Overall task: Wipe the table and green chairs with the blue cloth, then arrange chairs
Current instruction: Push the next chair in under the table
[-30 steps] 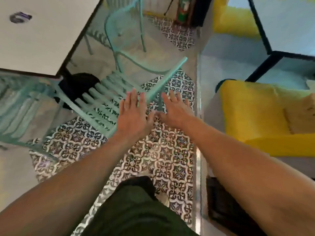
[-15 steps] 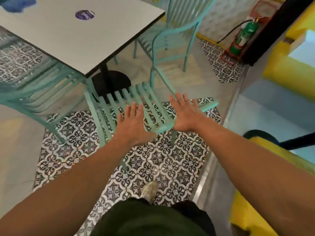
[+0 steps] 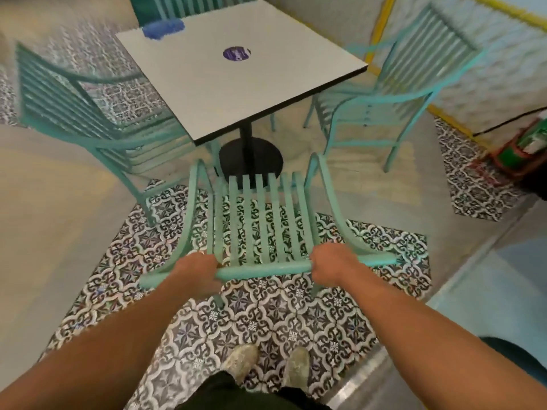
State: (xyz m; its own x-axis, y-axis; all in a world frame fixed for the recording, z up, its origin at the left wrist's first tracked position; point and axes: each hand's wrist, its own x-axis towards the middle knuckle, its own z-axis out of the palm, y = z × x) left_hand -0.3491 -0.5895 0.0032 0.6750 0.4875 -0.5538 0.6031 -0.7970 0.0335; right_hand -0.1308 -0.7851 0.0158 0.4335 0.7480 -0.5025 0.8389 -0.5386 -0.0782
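Note:
A green slatted chair [image 3: 260, 226] stands right in front of me, its back toward me and its seat facing the white square table [image 3: 236, 81]. My left hand [image 3: 196, 275] grips the chair's top rail on the left. My right hand [image 3: 331, 266] grips the same rail on the right. The blue cloth [image 3: 163, 28] lies on the table's far left corner. Two more green chairs stand at the table, one on the left [image 3: 88, 113] and one on the right [image 3: 393, 93]. A fourth chair back [image 3: 189, 4] shows behind the table.
The table stands on a black round pedestal base [image 3: 251, 156]. A round purple sticker [image 3: 236, 53] marks the tabletop. A green fire extinguisher [image 3: 529, 143] lies by the right wall. Patterned floor tiles [image 3: 266, 315] are under my shoes.
Both hands were open and flat over the chair; now they grip its top rail. The view has swung so the chair and table are straight ahead.

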